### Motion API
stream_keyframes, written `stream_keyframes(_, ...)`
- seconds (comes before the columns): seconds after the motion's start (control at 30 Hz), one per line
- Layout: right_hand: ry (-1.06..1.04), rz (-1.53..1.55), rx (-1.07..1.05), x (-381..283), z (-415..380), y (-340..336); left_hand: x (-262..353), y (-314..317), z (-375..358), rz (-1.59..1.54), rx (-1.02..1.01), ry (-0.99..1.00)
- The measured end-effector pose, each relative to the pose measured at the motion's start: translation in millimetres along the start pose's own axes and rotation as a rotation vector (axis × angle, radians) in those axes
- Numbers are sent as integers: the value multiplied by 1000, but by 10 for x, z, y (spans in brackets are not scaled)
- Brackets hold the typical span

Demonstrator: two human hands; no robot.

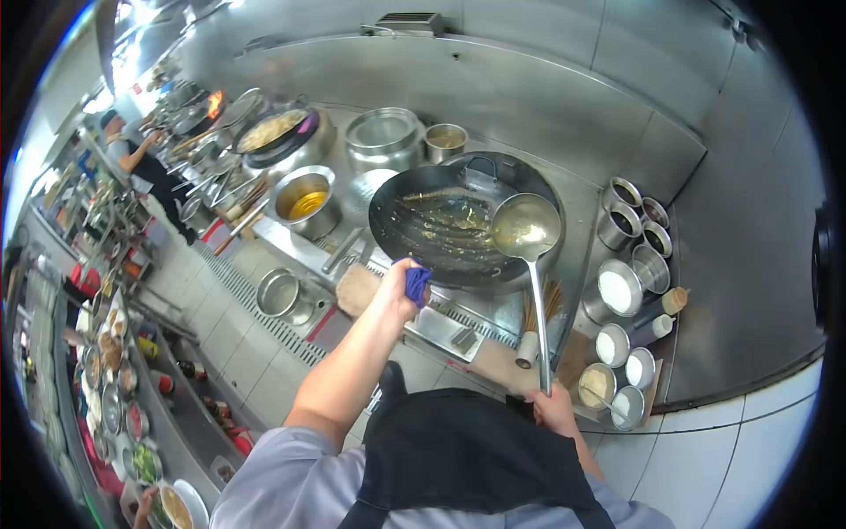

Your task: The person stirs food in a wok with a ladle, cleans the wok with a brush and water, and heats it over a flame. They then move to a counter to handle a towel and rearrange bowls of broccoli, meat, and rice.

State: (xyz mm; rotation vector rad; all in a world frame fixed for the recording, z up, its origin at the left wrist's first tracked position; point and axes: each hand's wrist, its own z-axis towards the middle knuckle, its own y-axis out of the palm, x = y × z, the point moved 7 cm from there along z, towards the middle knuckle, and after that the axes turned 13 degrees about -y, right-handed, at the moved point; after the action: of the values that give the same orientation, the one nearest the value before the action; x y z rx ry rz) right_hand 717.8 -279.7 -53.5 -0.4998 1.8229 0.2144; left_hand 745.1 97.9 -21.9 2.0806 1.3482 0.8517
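Observation:
In the head view, my left hand (404,289) is closed around a bunched purple-blue cloth (418,284) at the near left rim of a large black wok (423,234). Whether the cloth also covers a wok handle is hidden. The wok sits on the stove, its inside smeared with oil and yellowish food scraps. My right hand (553,409) grips the lower end of a long metal ladle (538,317). The ladle's round bowl (526,227) is over the right part of the wok and has a shiny, wet-looking surface.
Left of the wok stand a pot of yellow oil (306,204) and a lidded pot (382,137). Seasoning containers (619,289) crowd the right side. A bamboo brush (540,319) lies near the ladle. A co-worker (141,167) stands far left, near a flame (215,104).

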Motion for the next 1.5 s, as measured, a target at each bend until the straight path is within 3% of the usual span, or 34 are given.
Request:
stream_keyframes(0.13,-43,-52,87,-510,188,-4,237,331,561,158,69,55)
stream_keyframes(0.27,-105,-57,125,-1159,651,303,257,493,1068,176,15,-24)
stream_keyframes(0.33,-195,-147,156,-1661,900,527,236,518,1216,208,-8,37)
stream_keyframes(0.4,-374,-129,50,-2270,1223,757,162,346,1344,292,-121,-124)
stream_keyframes(0.47,-487,-54,-48,-2910,1552,980,104,302,1006,293,-429,-454)
stream_keyframes(0.53,-424,-247,-100,-3457,1991,1077,248,61,766,486,-344,-320)
stream_keyframes(0.6,-429,-568,-136,-3877,2529,1394,610,-241,486,860,-236,46)
stream_keyframes(0.67,-517,-1089,-174,-4144,3152,1792,966,-744,479,1322,71,548)
stream_keyframes(0.7,-624,-1339,-139,-4067,3536,1978,1052,-938,459,1307,83,542)
stream_keyframes(0.73,-629,-1341,-158,-3957,3875,2123,1158,-1111,438,1480,278,530)
stream_keyframes(0.77,-438,-1293,-192,-3731,4239,2211,1237,-1261,410,1646,483,507)
stream_keyframes(0.8,-254,-1242,-226,-3502,4584,2326,1272,-1339,402,1629,503,503)
stream_keyframes(0.87,102,-1133,-286,-3053,5133,2562,1245,-1371,442,1915,543,476)
stream_keyframes(0.93,257,341,-67,-2610,5435,2795,1196,-1315,433,1914,516,415)
stream_keyframes(1.07,222,341,-93,-2661,5223,2826,1198,-1278,357,2030,549,430)
stream_keyframes(1.13,-32,-846,-184,-3119,5040,2557,1235,-1268,317,2052,599,604)
stream_keyframes(1.2,-247,-1427,-63,-3522,4840,2425,1268,-1290,285,2058,590,609)
stream_keyframes(1.23,-408,-1479,-46,-3596,4874,2376,1274,-1300,273,2074,578,610)
stream_keyframes(1.27,-404,-1480,-44,-3575,4941,2275,1259,-1324,269,2076,573,610)
stream_keyframes(1.37,-322,-729,-4,-3774,4625,2583,1261,-1332,176,2054,585,679)
stream_keyframes(1.43,-341,-495,-49,-3600,4776,2791,1403,-1127,-196,1894,612,914)
stream_keyframes(1.5,-365,-517,-82,-3371,4957,3041,1443,-1058,-469,1794,548,883)
